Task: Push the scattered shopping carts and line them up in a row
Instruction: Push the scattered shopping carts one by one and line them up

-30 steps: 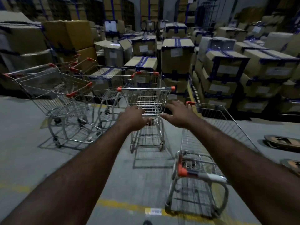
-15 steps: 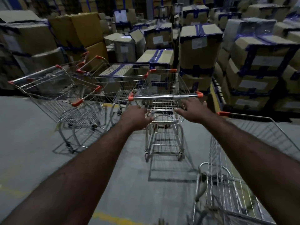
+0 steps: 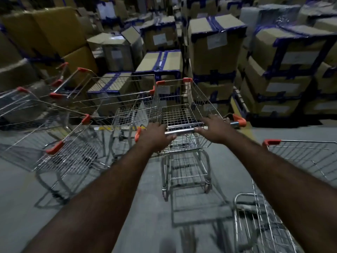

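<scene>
right cart (image 3: pixel 302 156): cut by frame edge | left carts (image 3: pixel 73 157): motion-blurred | box labels (image 3: pixel 216 40): unreadable

Two bare arms fill the lower half of the frame. The left forearm (image 3: pixel 94 194) comes in from the lower left and the right forearm (image 3: pixel 273 176) from the lower right, both uncovered to the frame edge. The left hand (image 3: pixel 155 136) and right hand (image 3: pixel 216 128), near the centre, are bare too. Motion blur hides finer detail.
</scene>
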`<control>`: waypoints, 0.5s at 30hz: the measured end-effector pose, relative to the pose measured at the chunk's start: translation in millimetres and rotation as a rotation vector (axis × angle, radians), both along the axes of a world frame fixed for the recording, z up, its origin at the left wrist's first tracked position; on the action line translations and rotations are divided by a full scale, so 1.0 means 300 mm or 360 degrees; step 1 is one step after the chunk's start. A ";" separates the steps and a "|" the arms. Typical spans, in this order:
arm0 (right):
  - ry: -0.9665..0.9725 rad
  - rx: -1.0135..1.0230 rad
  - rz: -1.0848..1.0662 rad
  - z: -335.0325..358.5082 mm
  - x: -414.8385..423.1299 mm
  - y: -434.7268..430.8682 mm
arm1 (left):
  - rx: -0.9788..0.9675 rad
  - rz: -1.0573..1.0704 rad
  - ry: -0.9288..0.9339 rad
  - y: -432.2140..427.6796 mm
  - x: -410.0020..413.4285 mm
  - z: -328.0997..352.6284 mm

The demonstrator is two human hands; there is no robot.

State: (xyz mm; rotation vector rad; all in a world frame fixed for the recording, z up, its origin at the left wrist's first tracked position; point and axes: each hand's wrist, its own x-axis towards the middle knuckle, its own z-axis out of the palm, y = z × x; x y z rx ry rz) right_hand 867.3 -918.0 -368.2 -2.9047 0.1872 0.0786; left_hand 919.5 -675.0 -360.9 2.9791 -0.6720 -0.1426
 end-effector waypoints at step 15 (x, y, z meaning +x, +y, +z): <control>0.0653 -0.0154 -0.0344 -0.148 0.445 -0.062 | 0.0372 -0.0353 0.0245 0.003 0.552 -0.228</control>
